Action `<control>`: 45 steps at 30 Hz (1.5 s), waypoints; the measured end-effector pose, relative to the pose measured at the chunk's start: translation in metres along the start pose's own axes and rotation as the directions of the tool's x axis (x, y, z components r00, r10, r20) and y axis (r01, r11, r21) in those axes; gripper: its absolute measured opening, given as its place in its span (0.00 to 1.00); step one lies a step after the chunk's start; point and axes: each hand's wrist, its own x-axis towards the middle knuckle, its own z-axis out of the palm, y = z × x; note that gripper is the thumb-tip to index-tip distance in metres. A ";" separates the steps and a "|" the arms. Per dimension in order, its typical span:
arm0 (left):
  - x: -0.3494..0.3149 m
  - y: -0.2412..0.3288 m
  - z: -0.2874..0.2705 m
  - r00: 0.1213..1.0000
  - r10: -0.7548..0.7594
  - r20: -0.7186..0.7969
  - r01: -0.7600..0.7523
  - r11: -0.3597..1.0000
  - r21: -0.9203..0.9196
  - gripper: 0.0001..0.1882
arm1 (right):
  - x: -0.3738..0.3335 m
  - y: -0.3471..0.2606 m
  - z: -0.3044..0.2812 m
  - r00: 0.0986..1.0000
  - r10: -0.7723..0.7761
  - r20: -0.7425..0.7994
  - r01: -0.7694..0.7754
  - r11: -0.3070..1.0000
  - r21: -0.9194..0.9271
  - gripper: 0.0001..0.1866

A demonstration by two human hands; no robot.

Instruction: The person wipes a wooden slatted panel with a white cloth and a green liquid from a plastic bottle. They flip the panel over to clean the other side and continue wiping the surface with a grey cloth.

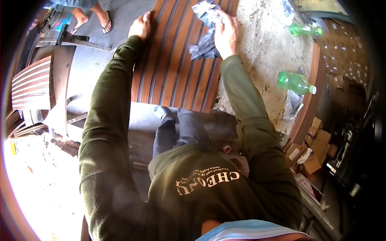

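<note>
A brown wooden slat panel [173, 72] with dark grooves lies on the worktable, its near end jutting past the table's edge. My left hand [140, 26] is closed around the panel's left edge, thumb toward the top. With my right hand [227, 34] I hold a crumpled grey cloth [206, 44] against the slats near the right edge; part of it bunches out beyond my fingers. Fingertips of the right hand are partly hidden in the cloth.
Two green plastic bottles [296, 82] lie on the stained tabletop [261, 60] at right, beside clear plastic. Cardboard pieces [317, 148] are heaped lower right. Another striped panel [34, 84] rests on a stand at left. A person's sandalled feet [106, 22] show at the upper left.
</note>
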 end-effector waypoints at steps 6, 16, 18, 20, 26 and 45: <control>-0.001 -0.006 0.002 1.000 -0.022 0.001 0.022 0.999 0.030 0.33 | -0.007 -0.017 -0.048 0.821 -0.197 0.536 0.235 0.972 -0.001 0.51; -0.003 -0.005 0.000 1.000 -0.023 0.006 0.022 0.999 0.033 0.34 | 0.060 0.026 0.005 0.966 0.224 0.130 -0.172 0.930 -0.325 0.20; -0.003 0.000 -0.001 0.999 -0.026 0.035 0.025 0.999 0.026 0.33 | 0.045 0.008 -0.005 0.934 0.284 0.218 -0.244 0.951 -0.190 0.19; -0.001 -0.008 0.000 1.000 -0.008 0.020 0.007 0.999 0.047 0.32 | 0.008 -0.020 -0.016 0.922 0.257 0.291 -0.232 0.965 -0.118 0.16; 0.011 -0.022 0.018 1.000 0.006 -0.003 -0.006 0.998 0.069 0.29 | -0.122 -0.101 -0.074 0.797 0.166 0.581 -0.132 0.986 -0.100 0.15; -0.024 -0.006 -0.002 0.974 -0.221 0.041 0.219 0.974 0.050 0.33 | 0.188 0.098 0.034 0.933 0.327 0.151 -0.279 0.921 -0.273 0.17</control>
